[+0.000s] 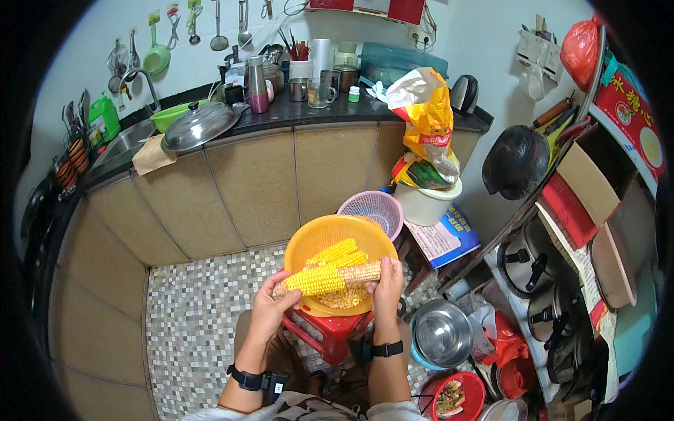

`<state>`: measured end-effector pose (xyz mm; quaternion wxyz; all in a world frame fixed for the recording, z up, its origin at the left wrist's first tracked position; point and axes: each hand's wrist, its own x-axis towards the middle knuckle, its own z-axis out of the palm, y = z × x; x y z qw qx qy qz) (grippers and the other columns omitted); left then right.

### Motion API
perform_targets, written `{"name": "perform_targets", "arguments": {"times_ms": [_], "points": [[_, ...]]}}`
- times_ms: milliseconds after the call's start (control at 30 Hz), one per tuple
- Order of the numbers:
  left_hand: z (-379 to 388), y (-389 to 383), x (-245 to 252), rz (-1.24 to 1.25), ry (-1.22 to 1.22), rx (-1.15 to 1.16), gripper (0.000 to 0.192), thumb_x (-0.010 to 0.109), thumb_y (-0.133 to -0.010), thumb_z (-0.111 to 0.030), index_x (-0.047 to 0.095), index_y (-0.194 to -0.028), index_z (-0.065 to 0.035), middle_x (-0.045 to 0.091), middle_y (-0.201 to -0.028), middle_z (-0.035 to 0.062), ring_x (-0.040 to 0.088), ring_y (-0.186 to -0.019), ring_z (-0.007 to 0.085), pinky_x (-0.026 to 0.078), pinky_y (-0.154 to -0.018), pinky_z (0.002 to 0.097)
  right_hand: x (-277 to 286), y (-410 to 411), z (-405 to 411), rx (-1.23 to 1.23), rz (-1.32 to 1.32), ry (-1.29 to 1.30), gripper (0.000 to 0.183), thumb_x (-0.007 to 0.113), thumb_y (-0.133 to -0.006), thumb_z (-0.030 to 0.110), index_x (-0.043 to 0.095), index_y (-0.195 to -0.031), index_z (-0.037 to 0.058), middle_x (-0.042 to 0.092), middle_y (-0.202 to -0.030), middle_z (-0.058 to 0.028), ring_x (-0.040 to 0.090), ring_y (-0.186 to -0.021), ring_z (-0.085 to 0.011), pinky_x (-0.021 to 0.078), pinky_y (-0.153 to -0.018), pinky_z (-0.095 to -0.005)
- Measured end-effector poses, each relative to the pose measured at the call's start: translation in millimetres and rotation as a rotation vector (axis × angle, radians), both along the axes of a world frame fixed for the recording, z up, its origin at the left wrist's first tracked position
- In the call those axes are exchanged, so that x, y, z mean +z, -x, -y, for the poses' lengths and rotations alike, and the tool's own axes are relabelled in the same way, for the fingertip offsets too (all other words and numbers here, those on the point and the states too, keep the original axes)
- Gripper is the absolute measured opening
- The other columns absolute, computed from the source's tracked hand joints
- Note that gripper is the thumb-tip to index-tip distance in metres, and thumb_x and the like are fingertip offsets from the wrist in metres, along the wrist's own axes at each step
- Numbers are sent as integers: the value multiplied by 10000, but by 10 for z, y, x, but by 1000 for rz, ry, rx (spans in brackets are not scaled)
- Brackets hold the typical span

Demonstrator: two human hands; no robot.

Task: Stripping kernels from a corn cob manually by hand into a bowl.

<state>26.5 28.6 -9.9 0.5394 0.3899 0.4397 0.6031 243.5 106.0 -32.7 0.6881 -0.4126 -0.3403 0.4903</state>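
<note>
My left hand (pixel 277 301) grips the left end of a yellow ear of corn (pixel 316 281), held level over an orange plastic colander (pixel 303 243). A length of bare corn cob (pixel 360 272) continues to the right, its far end between the fingers of my right hand (pixel 387 281). Whether ear and bare cob are one piece or two pressed together, I cannot tell. Inside the colander lie more ears of corn (pixel 333 251) with kernels on, above a heap of loose kernels (pixel 342 299). A red plastic stool (pixel 337 334) supports the colander between my knees.
Behind the colander sits a pink plastic basket (pixel 368 202), beside a white bucket (pixel 426 202) topped by a yellow bag (pixel 429 126). Steel bowls (pixel 442 331) and a red basin of scraps (pixel 463 394) stand to my right. A pot-filled shelf (pixel 521 316) borders that side.
</note>
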Motion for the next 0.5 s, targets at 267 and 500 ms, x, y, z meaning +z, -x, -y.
{"name": "perform_targets", "arguments": {"times_ms": [267,500], "points": [[-169,-48,-77,406,-72,138,413,607,-881,28,418,-1248,25,622,-859,77,647,-730,142,558,-695,266,-3,51,41,-1,-91,11,155,476,-995,202,435,-940,63,566,-693,-83,506,-435,-117,385,-353,-220],[-369,-118,-44,271,-75,86,532,593,-906,-17,320,-1355,68,606,-849,82,640,-730,150,546,-672,256,-19,-178,193,149,76,65,162,590,-942,182,530,-869,50,572,-698,-23,489,-464,-79,355,-377,-205]]}}
